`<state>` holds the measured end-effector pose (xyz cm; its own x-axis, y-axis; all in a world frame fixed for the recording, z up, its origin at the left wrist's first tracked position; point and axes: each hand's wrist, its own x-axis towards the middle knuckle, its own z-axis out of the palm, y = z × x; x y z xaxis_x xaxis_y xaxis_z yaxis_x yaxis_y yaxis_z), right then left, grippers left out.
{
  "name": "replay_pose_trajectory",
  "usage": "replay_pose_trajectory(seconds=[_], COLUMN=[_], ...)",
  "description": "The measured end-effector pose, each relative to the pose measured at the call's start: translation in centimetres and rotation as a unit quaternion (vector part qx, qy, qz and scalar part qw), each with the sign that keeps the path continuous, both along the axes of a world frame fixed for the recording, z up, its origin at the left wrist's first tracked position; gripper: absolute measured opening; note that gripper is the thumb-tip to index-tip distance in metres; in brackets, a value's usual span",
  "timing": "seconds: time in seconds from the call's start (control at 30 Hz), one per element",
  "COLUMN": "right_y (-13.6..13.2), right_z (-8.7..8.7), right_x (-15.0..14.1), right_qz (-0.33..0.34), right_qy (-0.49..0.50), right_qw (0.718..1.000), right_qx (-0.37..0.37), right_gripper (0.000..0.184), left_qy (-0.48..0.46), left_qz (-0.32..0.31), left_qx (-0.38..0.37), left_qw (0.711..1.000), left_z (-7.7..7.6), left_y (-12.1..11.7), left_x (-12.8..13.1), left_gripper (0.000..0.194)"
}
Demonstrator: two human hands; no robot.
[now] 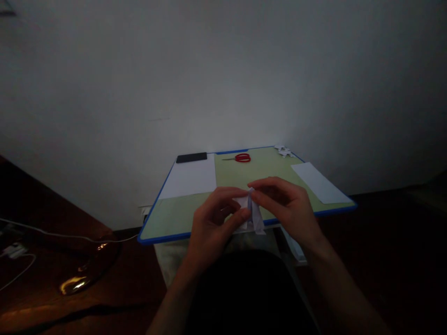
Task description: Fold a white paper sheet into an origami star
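Note:
A small piece of folded white paper [257, 218] is held up between my two hands, over the near edge of the table. My left hand [218, 214] pinches its left side, with the thumb in front and the fingers curled behind. At the top right of the paper, the thumb and index finger of my right hand [288, 202] close on a folded corner. The paper has several creased layers, and part of it is hidden by my fingers.
Red-handled scissors [242, 158] lie at the back of the green, blue-edged table [181, 216]. A black phone [192, 157] rests on a white sheet [190, 179] at left. Folded paper pieces [284, 151] and a white strip [321, 184] are at right; a wall [223, 83] stands behind.

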<state>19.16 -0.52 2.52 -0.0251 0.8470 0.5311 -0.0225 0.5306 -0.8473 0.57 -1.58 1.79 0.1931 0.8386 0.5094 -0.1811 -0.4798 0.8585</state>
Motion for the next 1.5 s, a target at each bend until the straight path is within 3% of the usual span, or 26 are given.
replay_pose_trajectory(seconds=[0.13,0.27,0.47,0.77,1.0,1.2,1.37,1.5], right_y=[-0.8,-1.6,-2.6,-3.2,-3.6,-3.8,-3.9,-3.9], right_z=[0.3,0.8,1.5,2.4,2.4,2.0,2.1,2.2], right_x=[-0.5,-0.8,-0.8,-0.3,-0.7,-0.9,-0.7,-0.8], right_qz=[-0.018,-0.023,-0.031,-0.055,-0.118,-0.126,-0.117,-0.111], right_qy=[0.036,0.037,0.001,-0.058,-0.099,-0.103,-0.099,-0.091], right_qw=[0.999,0.999,0.999,0.996,0.985,0.983,0.986,0.987], right_qx=[0.007,0.025,0.037,0.047,0.081,0.088,0.072,0.079], right_gripper=[0.01,0.008,0.009,0.009,0.014,0.014,0.01,0.012], left_qy=[0.032,0.024,-0.013,0.028,0.021,0.06,0.105,0.148], left_qz=[0.052,0.099,0.051,0.057,0.058,0.066,0.116,0.175], left_qx=[0.062,0.064,-0.016,0.013,0.06,0.11,0.176,0.254], left_qw=[0.996,0.993,0.999,0.998,0.996,0.99,0.972,0.939], left_z=[0.3,0.7,0.9,1.7,1.8,1.7,1.3,0.8], left_y=[-0.8,-1.3,-1.7,-2.1,-2.1,-2.1,-1.9,-1.8], left_x=[0.3,0.8,1.0,0.5,0.5,0.2,-0.2,-0.3], left_gripper=[0.022,0.013,0.021,0.019,0.021,0.028,0.033,0.039])
